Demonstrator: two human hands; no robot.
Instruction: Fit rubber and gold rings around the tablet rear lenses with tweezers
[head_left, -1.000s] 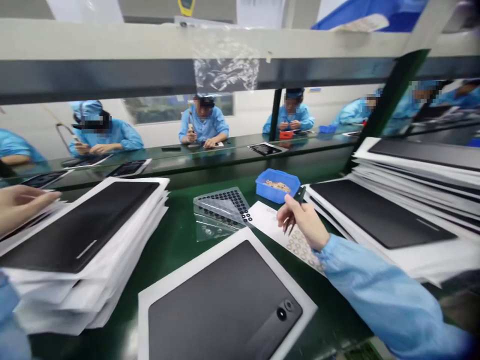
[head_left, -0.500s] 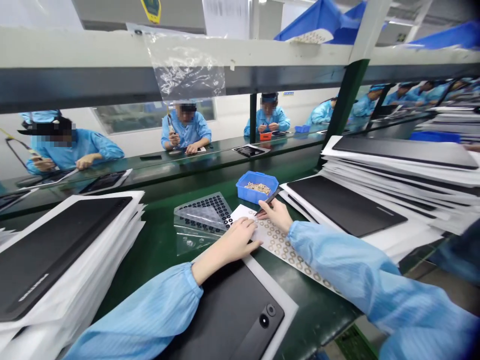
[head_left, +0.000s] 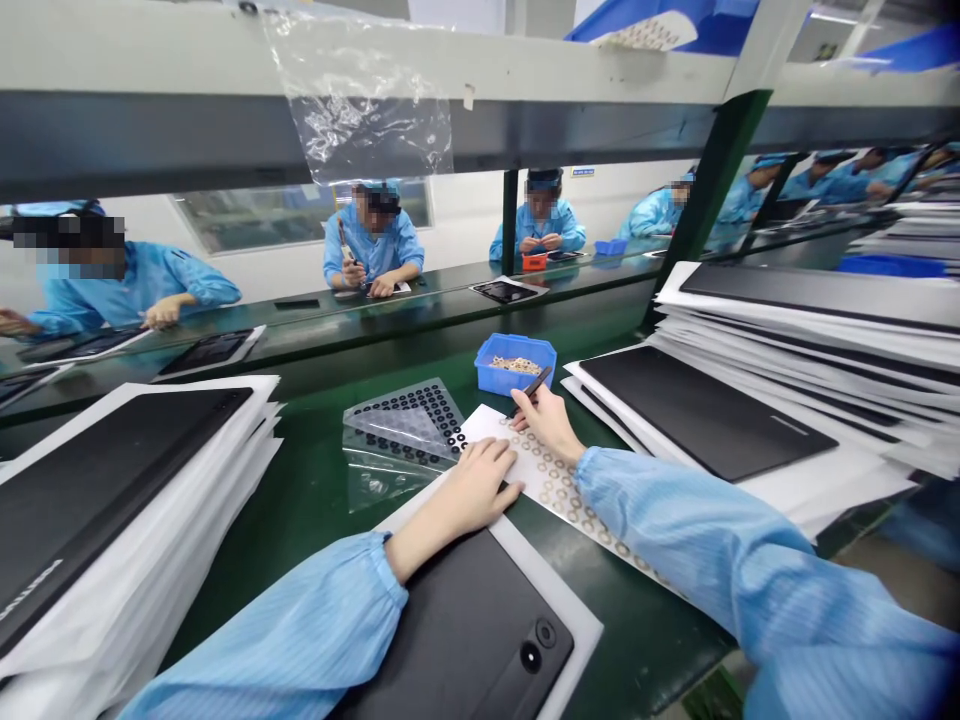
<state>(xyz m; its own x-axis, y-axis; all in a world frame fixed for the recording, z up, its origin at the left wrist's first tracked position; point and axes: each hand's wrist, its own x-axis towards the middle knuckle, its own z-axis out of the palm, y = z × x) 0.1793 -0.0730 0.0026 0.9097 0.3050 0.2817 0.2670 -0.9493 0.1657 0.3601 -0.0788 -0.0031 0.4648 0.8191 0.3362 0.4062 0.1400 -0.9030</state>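
My left hand point(head_left: 480, 485) lies flat with fingers stretched, resting on the near edge of a white sheet of ring stickers point(head_left: 562, 490). A pair of dark tweezers point(head_left: 539, 380) is pinched in my right hand point(head_left: 547, 422), over the sheet's far end; their tips are too small to make out. Under my left forearm a dark grey tablet point(head_left: 465, 620) lies on white foam, its two round camera rings at the right corner. Left of the sheet is a clear film with black rings point(head_left: 409, 420), partly folded over.
Behind my hands stands a blue bin point(head_left: 516, 378) of small tan pieces. Stacks of tablets between white sheets rise at left point(head_left: 142, 480) and right point(head_left: 810, 340). A shelf point(head_left: 525, 130) crosses above, with a plastic bag point(head_left: 367, 120) hanging from it. Several co-workers sit opposite.
The view has shifted slightly. My right hand has tilted the tweezers a little more upright near the sheet's far end. My left hand stays on the sheet.
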